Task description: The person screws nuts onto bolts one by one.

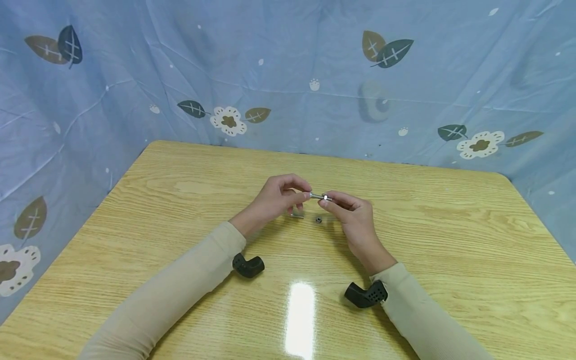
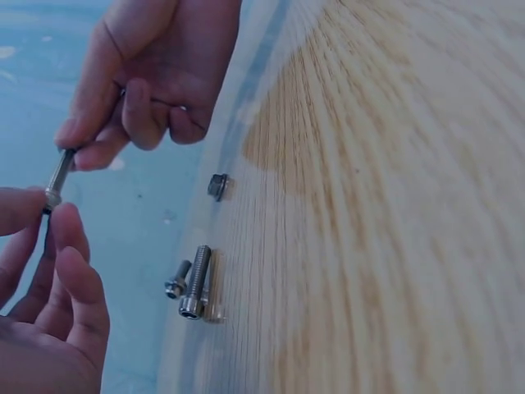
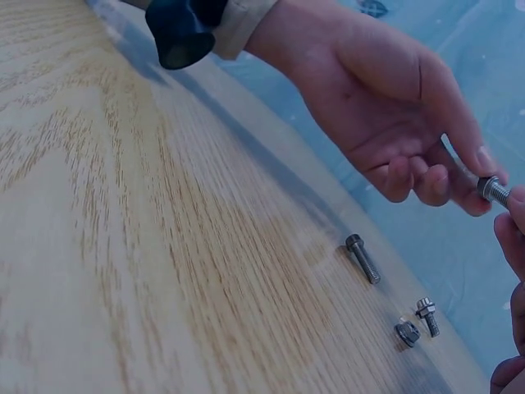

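Metal bolt [image 1: 317, 196] is bridging left hand [image 1: 275, 199] and right hand [image 1: 355, 216], whose fingers [image 1: 301, 198] are pinching its opposite ends; beneath it, a screw [image 2: 195, 286] is lying on the desk [image 1: 441, 225].

No readable text, labels, brands, numbers or signs anywhere.

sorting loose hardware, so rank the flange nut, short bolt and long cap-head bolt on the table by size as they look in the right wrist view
By apparent length, largest first:
1. Long cap-head bolt
2. Short bolt
3. Flange nut
By area alone, the last two look too alike to rank.
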The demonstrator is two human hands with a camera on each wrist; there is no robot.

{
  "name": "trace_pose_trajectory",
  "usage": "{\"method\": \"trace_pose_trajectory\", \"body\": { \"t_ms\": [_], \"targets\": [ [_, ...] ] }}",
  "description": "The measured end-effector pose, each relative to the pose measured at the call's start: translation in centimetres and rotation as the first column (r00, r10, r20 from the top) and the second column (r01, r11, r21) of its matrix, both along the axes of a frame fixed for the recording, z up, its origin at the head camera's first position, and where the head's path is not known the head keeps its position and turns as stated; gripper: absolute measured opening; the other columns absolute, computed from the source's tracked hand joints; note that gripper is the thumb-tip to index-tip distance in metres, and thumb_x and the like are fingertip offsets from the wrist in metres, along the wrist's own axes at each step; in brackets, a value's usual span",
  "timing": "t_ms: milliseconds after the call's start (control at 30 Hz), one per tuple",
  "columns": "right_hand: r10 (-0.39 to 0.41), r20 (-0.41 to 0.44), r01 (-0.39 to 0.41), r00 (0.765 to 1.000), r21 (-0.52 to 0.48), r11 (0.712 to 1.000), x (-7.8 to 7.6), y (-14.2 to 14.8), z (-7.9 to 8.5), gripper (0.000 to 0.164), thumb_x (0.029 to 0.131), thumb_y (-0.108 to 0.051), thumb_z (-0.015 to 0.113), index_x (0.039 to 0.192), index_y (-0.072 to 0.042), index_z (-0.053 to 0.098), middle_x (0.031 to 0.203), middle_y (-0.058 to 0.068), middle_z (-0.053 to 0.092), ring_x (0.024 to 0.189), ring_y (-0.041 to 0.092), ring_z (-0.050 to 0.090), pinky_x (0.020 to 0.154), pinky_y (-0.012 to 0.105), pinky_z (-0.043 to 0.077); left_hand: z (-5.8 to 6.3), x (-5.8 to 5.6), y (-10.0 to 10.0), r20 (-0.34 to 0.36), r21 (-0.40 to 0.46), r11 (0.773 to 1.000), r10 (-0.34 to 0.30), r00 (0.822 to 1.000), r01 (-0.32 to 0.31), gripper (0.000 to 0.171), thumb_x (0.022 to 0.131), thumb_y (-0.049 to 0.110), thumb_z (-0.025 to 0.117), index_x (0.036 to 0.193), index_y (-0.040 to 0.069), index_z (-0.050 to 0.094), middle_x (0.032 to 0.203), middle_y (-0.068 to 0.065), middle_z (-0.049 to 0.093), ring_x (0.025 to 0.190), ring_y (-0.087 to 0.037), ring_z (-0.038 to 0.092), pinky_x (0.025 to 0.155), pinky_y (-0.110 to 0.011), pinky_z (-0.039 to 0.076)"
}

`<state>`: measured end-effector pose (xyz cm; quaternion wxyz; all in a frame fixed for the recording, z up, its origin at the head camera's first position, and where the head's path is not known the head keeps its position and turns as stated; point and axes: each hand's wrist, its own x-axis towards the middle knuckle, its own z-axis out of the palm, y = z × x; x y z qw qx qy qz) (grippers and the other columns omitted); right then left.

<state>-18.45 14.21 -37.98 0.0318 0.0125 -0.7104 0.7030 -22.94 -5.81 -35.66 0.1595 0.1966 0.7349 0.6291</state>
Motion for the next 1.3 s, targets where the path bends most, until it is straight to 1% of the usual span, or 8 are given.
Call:
{"method": "trace_pose_trajectory", "body": {
  "t_ms": [67,233,467,567,767,967,1200,1300],
  "targets": [
    [0.001,0.000,-0.001,1.000,-0.003,1.000,0.01,0.00,-0.02,0.033,0.087,-0.018,0.073,0.113,0.003,0.068,0.090,-0.011,0.071,0.090,0.009,0.065,0.083,0.028,0.053,-0.03,0.03,-0.04,-0.009,0.012,1.000,-0.006,1.000,0.007,0.019,0.094,0.016,0.064,0.112,0.009,0.064,0.109,-0.016,0.063,0.086,-0.046,0.059,0.061,-0.034,0.047],
    [0.012,-0.006,-0.012,1.000,-0.013,1.000,0.06,0.02,0.00,0.032,0.087,-0.019,0.074,0.112,0.002,0.069,0.091,-0.010,0.071,0.091,0.009,0.065,0.085,0.029,0.053,0.03,0.12,-0.08,-0.004,0.030,0.999,-0.036,0.999,0.036,0.021,0.093,0.012,0.065,0.114,0.011,0.063,0.109,-0.025,0.063,0.090,-0.046,0.060,0.066,-0.034,0.048],
    [0.010,0.000,-0.010,1.000,-0.002,1.000,0.07,0.07,0.00,0.036,0.087,-0.020,0.073,0.114,0.003,0.067,0.092,-0.010,0.071,0.091,0.009,0.065,0.084,0.028,0.053,0.18,0.04,0.11,0.024,-0.034,0.998,-0.042,0.999,0.043,0.032,0.098,0.028,0.057,0.123,0.007,0.059,0.118,-0.018,0.062,0.090,-0.042,0.061,0.068,-0.036,0.051],
    [0.008,-0.001,-0.008,1.000,0.000,1.000,0.03,0.09,-0.02,0.036,0.087,-0.021,0.074,0.113,0.002,0.068,0.092,-0.011,0.070,0.091,0.009,0.064,0.082,0.027,0.053,0.21,0.01,0.14,0.036,-0.038,0.999,-0.028,0.999,0.030,0.034,0.099,0.029,0.057,0.122,0.004,0.060,0.116,-0.022,0.063,0.089,-0.042,0.061,0.067,-0.035,0.051],
    [0.004,-0.009,-0.004,1.000,-0.011,1.000,-0.02,0.03,-0.01,0.033,0.087,-0.019,0.074,0.112,0.002,0.069,0.090,-0.010,0.071,0.090,0.009,0.065,0.082,0.028,0.054,0.24,0.05,0.17,0.024,-0.022,1.000,-0.012,1.000,0.012,0.028,0.098,0.024,0.058,0.118,0.004,0.061,0.114,-0.023,0.064,0.087,-0.044,0.060,0.064,-0.034,0.050],
    [0.013,-0.014,-0.013,1.000,-0.007,1.000,-0.01,0.02,0.11,0.034,0.088,-0.015,0.072,0.114,0.005,0.066,0.091,-0.011,0.071,0.090,0.008,0.065,0.084,0.029,0.053,0.26,0.18,0.10,-0.008,0.008,1.000,-0.012,1.000,0.012,0.020,0.096,0.017,0.062,0.114,0.009,0.063,0.112,-0.013,0.062,0.087,-0.047,0.059,0.065,-0.034,0.049],
    [0.005,-0.006,-0.005,1.000,-0.013,1.000,-0.02,-0.01,0.21,0.032,0.088,-0.013,0.071,0.114,0.005,0.067,0.090,-0.013,0.070,0.089,0.008,0.064,0.083,0.028,0.053,0.34,0.23,-0.05,-0.010,0.052,0.998,-0.037,0.999,0.037,0.019,0.093,0.011,0.063,0.112,0.015,0.064,0.116,-0.026,0.061,0.092,-0.048,0.058,0.065,-0.035,0.047],
    [0.007,-0.007,-0.007,1.000,-0.019,1.000,-0.02,-0.01,0.26,0.034,0.087,-0.016,0.073,0.114,0.005,0.067,0.091,-0.012,0.071,0.090,0.008,0.065,0.084,0.029,0.053,0.39,0.19,-0.07,-0.003,0.041,0.999,-0.035,0.999,0.035,0.019,0.093,0.012,0.063,0.112,0.015,0.064,0.115,-0.025,0.061,0.093,-0.047,0.059,0.065,-0.036,0.047]
  ]
}}
